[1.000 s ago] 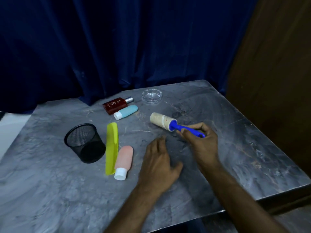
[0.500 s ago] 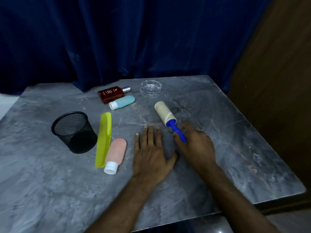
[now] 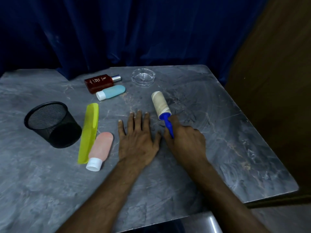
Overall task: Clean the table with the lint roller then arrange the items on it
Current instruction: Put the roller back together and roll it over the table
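The lint roller (image 3: 160, 105), a beige roll on a blue handle, lies on the grey marble table (image 3: 235, 140) with its roll pointing away from me. My right hand (image 3: 186, 142) is closed around the blue handle. My left hand (image 3: 137, 138) rests flat on the table just left of it, fingers spread, holding nothing. To the left lie a yellow-green comb (image 3: 89, 130) and a pink tube (image 3: 100, 149) side by side. A black mesh cup (image 3: 52, 124) stands at the left.
A brown perfume bottle (image 3: 100, 82) and a light blue tube (image 3: 111, 91) lie near the back edge. A clear glass ashtray (image 3: 143, 79) sits to their right. A dark blue curtain (image 3: 134, 31) hangs behind the table; the table's right and front edges drop off.
The roller has turned from pointing left to pointing away from me. My left hand moved forward and flattened on the table beside it. The view shifted.
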`<state>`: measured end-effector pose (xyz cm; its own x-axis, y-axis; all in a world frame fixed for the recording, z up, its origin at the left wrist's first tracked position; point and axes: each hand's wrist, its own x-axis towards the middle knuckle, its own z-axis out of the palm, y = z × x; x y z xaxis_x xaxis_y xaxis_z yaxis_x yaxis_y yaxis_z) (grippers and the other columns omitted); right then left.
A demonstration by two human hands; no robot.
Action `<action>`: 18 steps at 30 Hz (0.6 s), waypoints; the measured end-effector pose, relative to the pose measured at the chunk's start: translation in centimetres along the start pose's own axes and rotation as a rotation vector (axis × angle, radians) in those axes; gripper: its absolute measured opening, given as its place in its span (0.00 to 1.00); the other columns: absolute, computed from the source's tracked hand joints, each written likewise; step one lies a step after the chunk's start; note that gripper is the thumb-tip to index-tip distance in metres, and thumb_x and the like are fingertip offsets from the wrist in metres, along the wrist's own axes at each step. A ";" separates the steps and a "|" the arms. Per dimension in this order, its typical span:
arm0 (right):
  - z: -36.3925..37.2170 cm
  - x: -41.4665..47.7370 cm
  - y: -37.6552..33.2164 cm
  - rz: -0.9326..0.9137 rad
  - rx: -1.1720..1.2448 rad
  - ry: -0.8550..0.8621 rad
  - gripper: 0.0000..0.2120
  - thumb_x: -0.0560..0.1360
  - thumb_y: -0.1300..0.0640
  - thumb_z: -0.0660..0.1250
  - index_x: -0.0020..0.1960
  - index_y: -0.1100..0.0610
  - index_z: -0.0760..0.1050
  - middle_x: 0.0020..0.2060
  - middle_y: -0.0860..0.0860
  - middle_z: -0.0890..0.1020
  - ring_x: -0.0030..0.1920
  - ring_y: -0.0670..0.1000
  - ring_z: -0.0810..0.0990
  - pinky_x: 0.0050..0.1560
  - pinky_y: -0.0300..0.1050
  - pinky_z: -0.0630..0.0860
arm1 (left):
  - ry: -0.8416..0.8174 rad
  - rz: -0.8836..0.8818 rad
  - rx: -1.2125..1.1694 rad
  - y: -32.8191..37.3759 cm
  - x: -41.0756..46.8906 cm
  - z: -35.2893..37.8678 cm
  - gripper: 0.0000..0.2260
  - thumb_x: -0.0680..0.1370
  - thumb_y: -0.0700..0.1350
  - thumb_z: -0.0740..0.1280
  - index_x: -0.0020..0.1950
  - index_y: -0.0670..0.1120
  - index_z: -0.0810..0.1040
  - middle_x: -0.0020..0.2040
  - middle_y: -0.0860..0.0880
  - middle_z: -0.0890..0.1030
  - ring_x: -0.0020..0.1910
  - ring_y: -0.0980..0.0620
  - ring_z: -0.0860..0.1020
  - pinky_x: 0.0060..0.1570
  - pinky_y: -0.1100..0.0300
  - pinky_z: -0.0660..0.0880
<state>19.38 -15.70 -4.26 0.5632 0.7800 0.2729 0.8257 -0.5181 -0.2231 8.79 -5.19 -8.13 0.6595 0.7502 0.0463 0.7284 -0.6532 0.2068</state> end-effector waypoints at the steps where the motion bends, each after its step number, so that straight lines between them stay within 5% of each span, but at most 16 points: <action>1: 0.1 0.0 0.0 0.002 0.001 0.007 0.22 0.82 0.41 0.58 0.73 0.49 0.66 0.41 0.54 0.85 0.40 0.59 0.84 0.39 0.50 0.74 | -0.004 -0.004 -0.001 0.0 0.2 0.1 0.37 0.83 0.67 0.46 0.88 0.50 0.48 0.89 0.47 0.49 0.88 0.44 0.46 0.83 0.34 0.41; 6: -0.2 0.3 1.7 0.078 -0.022 0.009 0.24 0.82 0.43 0.58 0.76 0.48 0.65 0.42 0.56 0.85 0.42 0.62 0.84 0.42 0.52 0.76 | -0.020 -0.029 -0.001 -0.1 0.9 0.0 0.43 0.77 0.74 0.37 0.88 0.53 0.47 0.89 0.48 0.47 0.88 0.44 0.44 0.83 0.34 0.41; 13: -1.8 0.8 6.1 0.237 -0.094 0.000 0.23 0.83 0.44 0.58 0.76 0.51 0.64 0.40 0.52 0.79 0.38 0.53 0.80 0.39 0.49 0.78 | -0.040 -0.010 0.020 -0.2 0.9 0.0 0.43 0.78 0.75 0.36 0.88 0.54 0.45 0.89 0.48 0.46 0.88 0.43 0.43 0.83 0.33 0.41; 18: -3.4 0.3 8.9 0.330 -0.103 -0.001 0.23 0.83 0.43 0.58 0.75 0.50 0.64 0.43 0.54 0.82 0.40 0.56 0.82 0.42 0.54 0.82 | -0.048 -0.005 0.030 -0.2 0.8 -0.2 0.43 0.78 0.75 0.37 0.88 0.53 0.44 0.89 0.48 0.46 0.88 0.43 0.43 0.83 0.33 0.42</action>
<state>26.97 -21.27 -3.00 0.8002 0.5650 0.2011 0.5984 -0.7749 -0.2037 9.18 -4.43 -7.98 0.6636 0.7481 -0.0017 0.7364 -0.6528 0.1776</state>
